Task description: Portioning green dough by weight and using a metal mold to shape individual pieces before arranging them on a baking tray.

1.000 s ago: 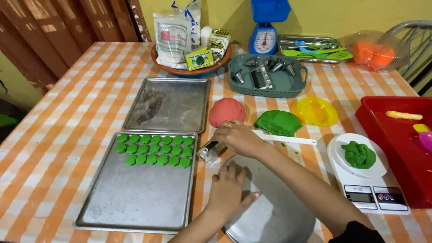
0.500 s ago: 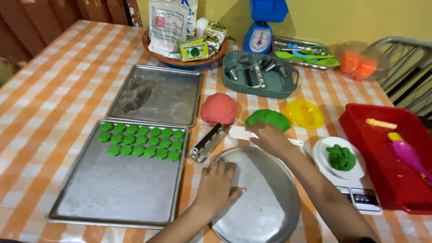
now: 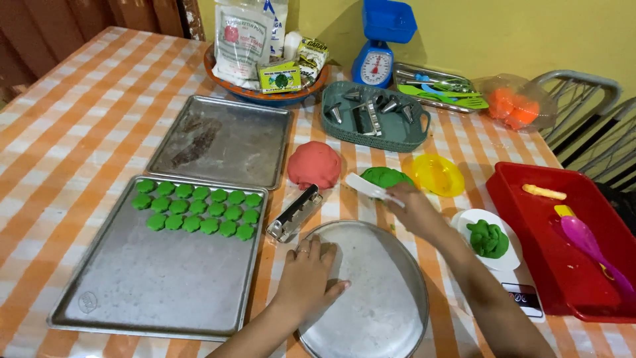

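Observation:
My left hand (image 3: 308, 278) rests flat on the rim of a round metal pan (image 3: 381, 298), fingers spread. My right hand (image 3: 414, 209) grips a white plastic scraper (image 3: 368, 187) whose blade points at the green dough lump (image 3: 386, 177). A red dough ball (image 3: 313, 164) lies just left of it. A small metal cutter (image 3: 295, 213) lies between the pan and the baking tray (image 3: 146, 292), which holds several small green dough pieces (image 3: 195, 212) in rows.
A second baking tray (image 3: 222, 140) sits behind. A teal basket of metal cutters (image 3: 374, 114), a yellow dish (image 3: 436, 174), a blue kitchen scale (image 3: 377, 63), a bowl of packets (image 3: 265, 63), a white digital scale with green dough (image 3: 489, 240) and a red bin (image 3: 563, 245) surround the work spot.
My right hand left the metal cutter lying on the cloth and moved right to the green dough with the white scraper. My left hand stayed on the round pan.

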